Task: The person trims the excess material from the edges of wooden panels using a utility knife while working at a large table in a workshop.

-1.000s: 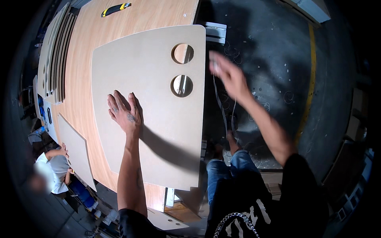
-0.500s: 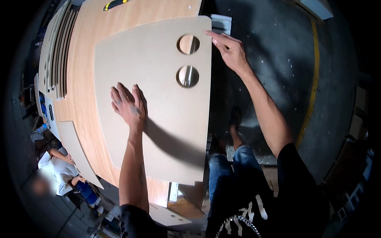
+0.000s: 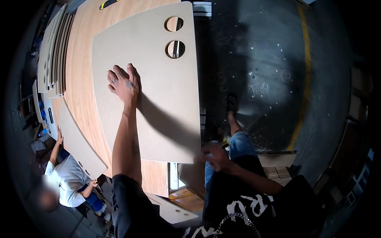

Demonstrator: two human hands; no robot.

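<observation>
A large beige board (image 3: 158, 107) with two round holes near its far right corner lies flat on a wood-grain tabletop (image 3: 81, 51). My left hand (image 3: 124, 85) rests palm down on the board's left half, fingers stretched out, and holds nothing. Close to the board's near right corner is my right hand (image 3: 217, 156), smeared by motion. Beside it shows a small yellow and dark thing (image 3: 225, 143), too blurred to name; whether the hand grips it I cannot tell.
Several similar boards (image 3: 59, 51) are stacked at the left. A yellow and black tool (image 3: 108, 4) lies at the tabletop's far edge. At the lower left a co-worker in a white shirt (image 3: 69, 178) handles another holed board (image 3: 81, 139). A yellow line (image 3: 306, 67) crosses the dark floor.
My right hand has dropped from the board's far right corner to its near right corner. My left hand stays flat on the board. The view has shifted, and the co-worker has reached forward.
</observation>
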